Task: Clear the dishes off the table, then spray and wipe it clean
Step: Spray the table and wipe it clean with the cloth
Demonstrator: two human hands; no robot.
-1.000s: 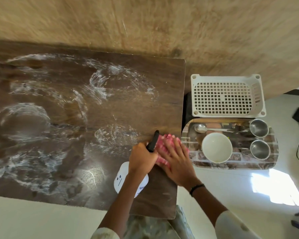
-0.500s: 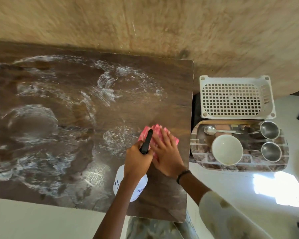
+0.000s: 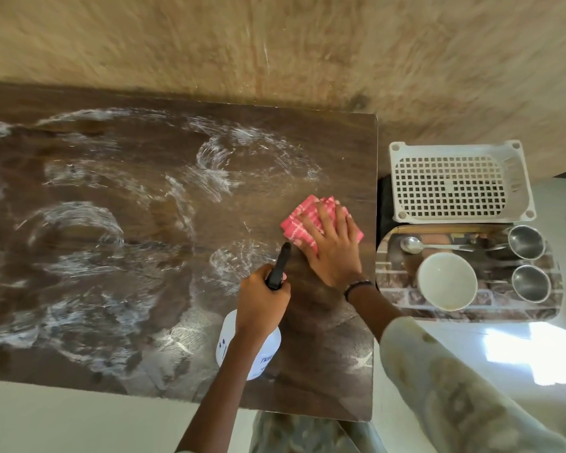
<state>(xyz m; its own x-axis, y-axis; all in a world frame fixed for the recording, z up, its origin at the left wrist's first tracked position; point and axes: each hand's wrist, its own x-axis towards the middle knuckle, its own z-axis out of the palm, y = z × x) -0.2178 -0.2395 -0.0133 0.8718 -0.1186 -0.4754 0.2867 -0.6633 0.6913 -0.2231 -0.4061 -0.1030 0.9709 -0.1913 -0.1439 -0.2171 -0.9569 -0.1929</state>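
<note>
The dark wooden table [image 3: 111, 223] is streaked with white foamy smears over most of its top. My right hand [image 3: 332, 246] lies flat, fingers spread, pressing a pink checked cloth [image 3: 299, 223] onto the table near its right edge. My left hand [image 3: 260, 300] grips the black trigger head of a white spray bottle [image 3: 252, 351], which stands just left of the cloth hand. The strip of table under and behind my right hand looks dark and free of smears.
Right of the table, lower down, a patterned tray [image 3: 399, 289] holds a white bowl [image 3: 446, 281], a spoon [image 3: 415, 245] and two steel cups [image 3: 526, 241]. A white perforated basket [image 3: 451, 181] stands behind it. A rough tan wall runs along the table's far edge.
My right hand has slid the pink cloth away from me, up the right side of the table. The left hand and bottle stayed put.
</note>
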